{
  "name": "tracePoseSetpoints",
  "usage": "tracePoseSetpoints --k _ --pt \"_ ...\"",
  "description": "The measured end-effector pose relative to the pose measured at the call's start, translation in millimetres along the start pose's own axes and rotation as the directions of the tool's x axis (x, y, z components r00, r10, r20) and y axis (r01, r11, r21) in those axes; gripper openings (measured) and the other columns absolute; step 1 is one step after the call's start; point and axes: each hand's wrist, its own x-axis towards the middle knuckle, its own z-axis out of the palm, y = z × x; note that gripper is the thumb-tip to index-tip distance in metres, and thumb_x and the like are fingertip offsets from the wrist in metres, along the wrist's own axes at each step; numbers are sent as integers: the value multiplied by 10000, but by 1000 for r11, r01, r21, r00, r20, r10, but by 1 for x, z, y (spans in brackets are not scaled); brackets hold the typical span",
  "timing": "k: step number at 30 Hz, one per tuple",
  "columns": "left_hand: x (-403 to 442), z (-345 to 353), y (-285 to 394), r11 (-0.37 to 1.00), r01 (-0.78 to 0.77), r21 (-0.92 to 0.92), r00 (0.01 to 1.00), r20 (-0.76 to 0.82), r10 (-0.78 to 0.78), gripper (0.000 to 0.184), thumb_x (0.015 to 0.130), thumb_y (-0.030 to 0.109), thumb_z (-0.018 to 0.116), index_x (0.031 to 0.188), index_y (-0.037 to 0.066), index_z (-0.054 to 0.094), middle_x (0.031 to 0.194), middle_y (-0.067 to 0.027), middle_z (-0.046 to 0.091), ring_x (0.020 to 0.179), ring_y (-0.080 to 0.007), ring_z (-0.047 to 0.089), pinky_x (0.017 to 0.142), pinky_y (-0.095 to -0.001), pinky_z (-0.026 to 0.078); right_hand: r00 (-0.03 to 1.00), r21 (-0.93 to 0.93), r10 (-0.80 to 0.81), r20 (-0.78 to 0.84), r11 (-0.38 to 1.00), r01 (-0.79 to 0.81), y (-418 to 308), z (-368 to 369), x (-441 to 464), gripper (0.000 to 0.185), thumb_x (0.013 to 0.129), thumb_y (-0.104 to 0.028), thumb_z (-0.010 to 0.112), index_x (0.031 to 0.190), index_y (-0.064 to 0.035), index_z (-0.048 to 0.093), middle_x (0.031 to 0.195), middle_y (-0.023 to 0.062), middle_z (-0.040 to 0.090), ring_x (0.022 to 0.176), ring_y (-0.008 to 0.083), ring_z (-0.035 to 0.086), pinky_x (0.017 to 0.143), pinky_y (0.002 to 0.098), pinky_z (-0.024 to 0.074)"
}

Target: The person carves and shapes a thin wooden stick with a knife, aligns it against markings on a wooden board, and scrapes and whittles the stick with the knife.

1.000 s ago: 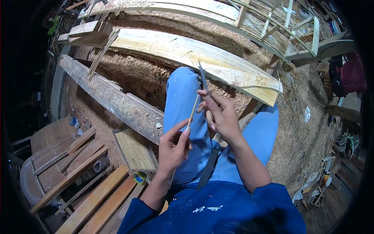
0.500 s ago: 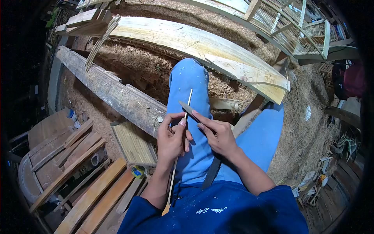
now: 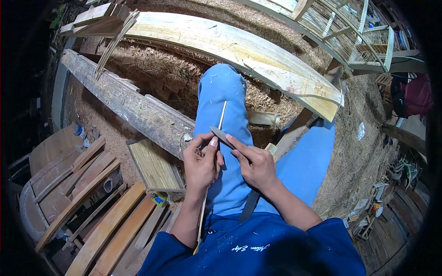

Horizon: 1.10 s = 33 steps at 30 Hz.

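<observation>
Left-hand grip: your left hand (image 3: pixel 201 166) pinches the slender wooden stick (image 3: pixel 223 112) between thumb and forefinger, no gap showing, the other fingers curled in.
Right-hand grip: your right hand (image 3: pixel 258 169) is closed on the knife blade (image 3: pixel 219 134), forefinger and thumb near its side; any handle is hidden.
Stick: on the near side of your left knee (image 3: pixel 223 83), its tip pointing toward the kneecap and its other end running back past your left wrist to your blue shirt (image 3: pixel 258 230).
Blade: also nearer you than that knee, crossing the stick just past your left thumb; they seem to touch, but I cannot tell which way the edge faces.
Around the knee: a pale plank (image 3: pixel 207 39) lies beyond it, a weathered beam (image 3: pixel 124 108) to its left.
Thumb risk: a slip toward your left hand could nick you, as thumb and blade sit so close.
Stick risk: pressing too steeply could gouge or snap it, since its far end looks unsupported by any finger.
Trouser risk: an overshoot toward the knee could catch your light-blue trousers (image 3: pixel 306 161).
</observation>
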Motion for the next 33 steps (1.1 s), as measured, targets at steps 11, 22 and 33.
tracePoseSetpoints --k 11,22,33 --pt "-21 1 -2 999 21 -27 1000 -19 -21 244 1039 131 522 1216 -16 603 574 -35 568 363 -44 407 327 -210 291 996 -104 67 -65 992 -73 -6 3 4 469 890 -111 692 1337 -242 638 737 153 669 605 312 639 565 418 490" --pt "-11 2 7 1000 -2 7 1000 10 2 246 1013 125 559 1213 -17 578 596 -56 601 335 -62 401 306 -217 281 987 57 25 -157 998 -17 2 -1 22 421 920 -144 670 1329 -237 638 793 194 682 680 354 677 610 439 513" --pt "29 8 1 995 -87 -42 995 48 89 213 1013 109 555 1183 -18 573 592 -57 604 369 -57 434 331 -217 291 991 35 33 -128 999 -29 7 4 23 435 937 -195 650 1356 -305 610 733 174 663 671 363 667 588 472 501"
